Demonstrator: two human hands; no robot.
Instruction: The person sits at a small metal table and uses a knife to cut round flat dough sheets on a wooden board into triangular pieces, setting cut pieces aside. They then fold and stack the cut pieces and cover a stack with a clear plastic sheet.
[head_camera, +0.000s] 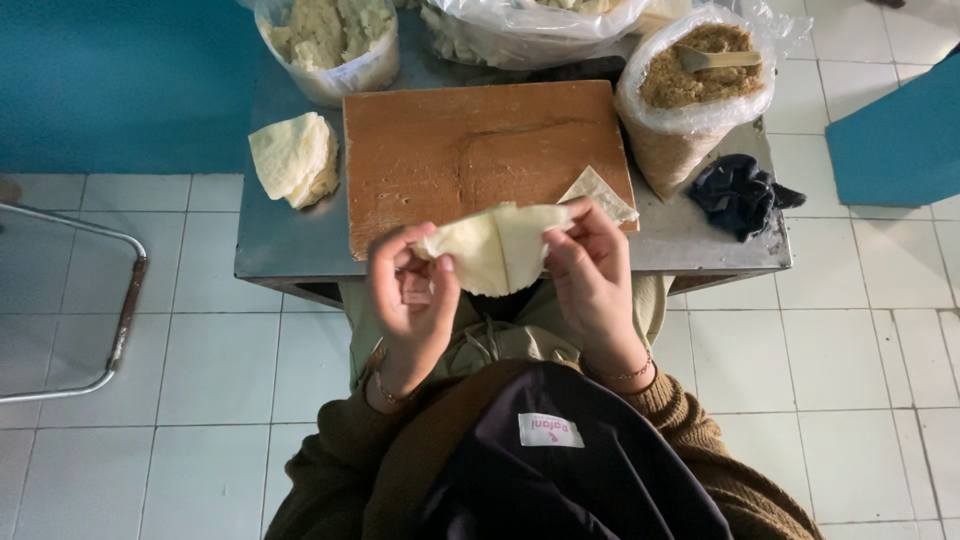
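Head view, left hand (412, 290) and right hand (590, 275) both pinching a pale folded pastry sheet (492, 246) with their fingers, held above the near edge of a wooden board (470, 150) on the metal worktop (290, 240), stack of sheets (293, 157) left, bag of brown filling (690, 95) right, dark cloth (742, 192) beside it

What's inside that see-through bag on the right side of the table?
The clear bag holds a brown crumbly filling, with a pale scoop lying on top. How far the scoop's front end digs in is hidden by the filling.
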